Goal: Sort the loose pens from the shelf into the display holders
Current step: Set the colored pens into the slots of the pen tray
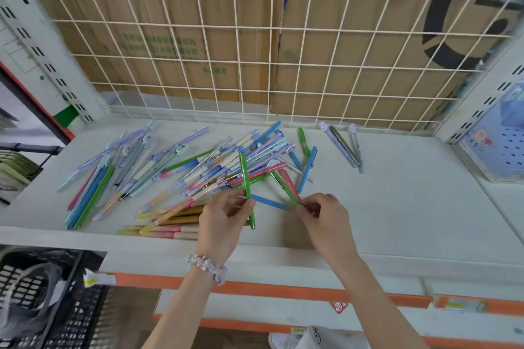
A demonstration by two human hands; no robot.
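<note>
left hand (224, 217) pinches upright green pen (246, 183) | right hand (323, 214) pinches second green pen (285, 187) at 3 o'clock | lift clear of pile (181, 167), pair by colour

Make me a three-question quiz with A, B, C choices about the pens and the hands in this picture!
1. Where does the black crate sit?
A. Lower left, below the shelf
B. On the shelf
C. Behind the wire grid

2. What colour is the pen in the left hand?
A. Red
B. Green
C. Yellow

3. What is the right hand doing?
A. Resting flat
B. Pointing at the grid
C. Pinching a pen's end

Answers:
1 A: the black crate stands under the shelf edge.
2 B: the left hand holds a green pen nearly upright.
3 C: the right hand fingertips close on a second green pen.
</note>
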